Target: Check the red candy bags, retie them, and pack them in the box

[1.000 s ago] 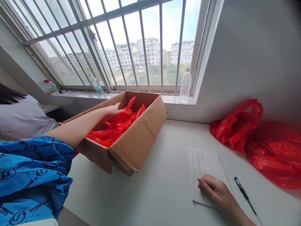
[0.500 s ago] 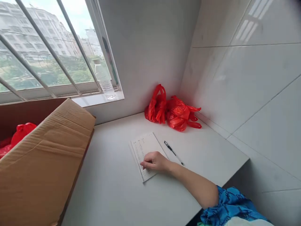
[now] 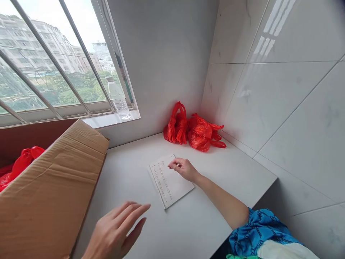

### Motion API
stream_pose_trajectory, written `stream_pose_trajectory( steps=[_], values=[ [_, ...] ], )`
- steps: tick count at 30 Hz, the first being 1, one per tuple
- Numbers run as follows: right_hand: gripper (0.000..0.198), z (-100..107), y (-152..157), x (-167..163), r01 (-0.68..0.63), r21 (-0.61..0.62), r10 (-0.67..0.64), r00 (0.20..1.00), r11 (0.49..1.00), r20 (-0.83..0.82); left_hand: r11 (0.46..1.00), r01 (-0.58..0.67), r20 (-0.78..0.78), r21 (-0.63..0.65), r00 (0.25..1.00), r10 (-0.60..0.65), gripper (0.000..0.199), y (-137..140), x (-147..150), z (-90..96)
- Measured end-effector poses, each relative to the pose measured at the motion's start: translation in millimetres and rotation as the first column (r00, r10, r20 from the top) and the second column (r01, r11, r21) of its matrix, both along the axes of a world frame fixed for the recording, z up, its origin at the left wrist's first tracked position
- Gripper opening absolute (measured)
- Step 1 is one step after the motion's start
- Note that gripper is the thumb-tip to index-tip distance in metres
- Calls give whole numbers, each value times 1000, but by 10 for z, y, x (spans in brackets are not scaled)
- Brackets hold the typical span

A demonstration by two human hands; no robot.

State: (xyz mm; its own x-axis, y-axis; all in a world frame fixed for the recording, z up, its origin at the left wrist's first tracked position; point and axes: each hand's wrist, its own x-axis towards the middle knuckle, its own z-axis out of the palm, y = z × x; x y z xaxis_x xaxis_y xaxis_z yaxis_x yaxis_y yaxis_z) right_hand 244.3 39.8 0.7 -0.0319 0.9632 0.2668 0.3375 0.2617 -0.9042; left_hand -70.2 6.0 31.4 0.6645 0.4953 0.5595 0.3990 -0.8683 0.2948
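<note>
A thin white notebook [image 3: 178, 189] lies on the white table, with columns of small dark writing down its left side. Above its upper right part hovers my right hand [image 3: 185, 169], thumb and fingers drawn together in a pinch. Nothing shows sticking out from those fingertips, and whether they touch the paper I cannot tell. My left hand [image 3: 118, 228] is at the lower middle, palm down with its fingers stretched out, apart from the notebook and holding nothing. The pen is not visible; my right hand and forearm cover that area.
Two red plastic bags [image 3: 176, 127] sit in the back corner against the wall. A cardboard box [image 3: 54, 187] with more red bags [image 3: 20, 167] stands at the left. On the windowsill is a clear bottle [image 3: 118, 99]. The tabletop ends at the right [image 3: 262, 196].
My right hand has moved from the notebook's lower part up to its upper right. My left hand has come into view from below. The pen has gone from sight behind my right arm.
</note>
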Motion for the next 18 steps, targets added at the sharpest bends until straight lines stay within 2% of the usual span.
stream_pose_trajectory(
  steps=[2, 5, 7, 10, 12, 15, 17, 18],
  values=[
    [27, -35, -3, -12, -10, -26, 10, 1000, 1000, -16, 995, -12, -87, -96, 996, 3, 38, 204, 238, -270],
    [34, -65, 1, 32, -20, -32, 21, 999, 999, 25, 970, -148, -98, -191, 986, 131, 41, 513, 455, -630],
    [33, -33, 54, 153, 55, 28, -58, 993, 998, 106, 956, -201, -80, -214, 979, 188, 39, 642, 476, -774],
    [27, 116, 220, 513, 232, 152, -257, 951, 961, 174, 950, -193, -89, -247, 980, 177, 39, 702, 415, -844],
    [27, 259, 353, 844, 368, 213, -404, 900, 905, 165, 955, -165, -100, -247, 984, 144, 37, 697, 376, -841],
    [36, 448, 531, 1338, 589, 282, -640, 755, 757, 142, 963, -144, -95, -227, 988, 125, 33, 694, 362, -834],
    [42, 508, 628, 1583, 679, 290, -733, 662, 674, 153, 966, -136, -84, -220, 989, 120, 33, 701, 368, -836],
    [44, 514, 669, 1671, 707, 280, -758, 630, 650, 169, 966, -132, -79, -222, 990, 117, 33, 705, 370, -835]
  ],
)
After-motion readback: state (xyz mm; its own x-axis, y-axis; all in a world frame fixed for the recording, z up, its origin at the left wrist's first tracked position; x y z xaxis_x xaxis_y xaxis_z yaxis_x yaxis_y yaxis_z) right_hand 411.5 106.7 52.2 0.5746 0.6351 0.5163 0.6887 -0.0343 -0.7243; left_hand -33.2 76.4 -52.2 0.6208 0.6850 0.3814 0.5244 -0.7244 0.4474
